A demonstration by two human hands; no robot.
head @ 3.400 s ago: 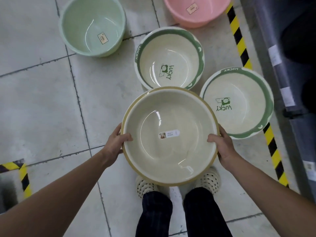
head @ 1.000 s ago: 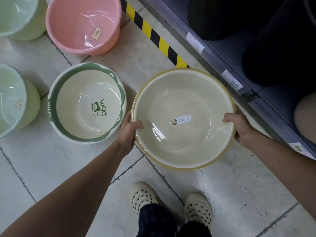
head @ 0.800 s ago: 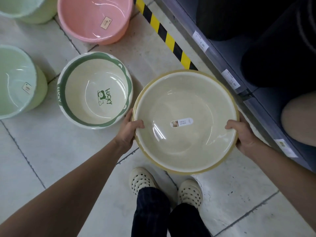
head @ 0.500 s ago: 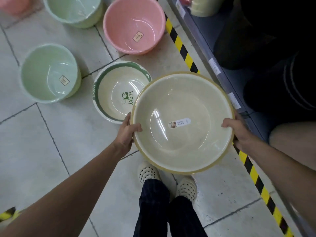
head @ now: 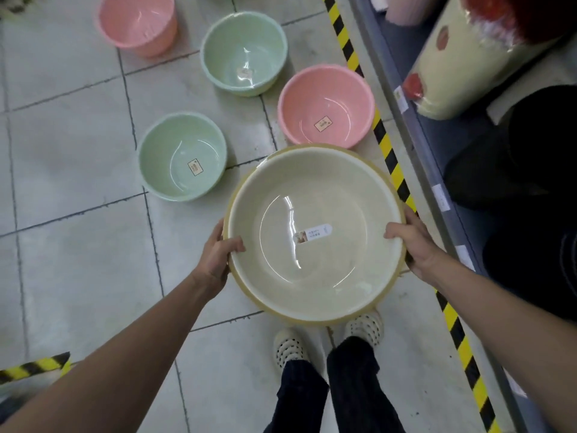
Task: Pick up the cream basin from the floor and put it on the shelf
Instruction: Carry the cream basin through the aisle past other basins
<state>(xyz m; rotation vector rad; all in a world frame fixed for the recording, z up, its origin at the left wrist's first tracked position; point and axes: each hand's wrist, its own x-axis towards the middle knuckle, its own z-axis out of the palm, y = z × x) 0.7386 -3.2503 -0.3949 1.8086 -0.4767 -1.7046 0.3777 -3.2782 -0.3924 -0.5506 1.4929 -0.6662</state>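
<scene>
The cream basin (head: 315, 195), wide and round with a tan rim and a small white label inside, is held level in the air above my feet. My left hand (head: 218, 254) grips its left rim, thumb inside. On the opposite rim sits my right hand (head: 413, 245), also with the thumb over the edge. The grey shelf (head: 437, 157) runs along the right side, its front edge close to the basin's right rim.
On the tiled floor stand two green basins (head: 182, 157) (head: 243, 54) and two pink basins (head: 326, 104) (head: 137, 21). A yellow-black tape line (head: 390, 157) runs beside the shelf. The shelf holds a cream roll with red spots (head: 468, 57) and dark items (head: 515, 157).
I have stepped along the aisle with the basin in both hands. The green-rimmed "LUCKY" basin has dropped out of view, and more pink and green basins and the shelf's cream roll have come in.
</scene>
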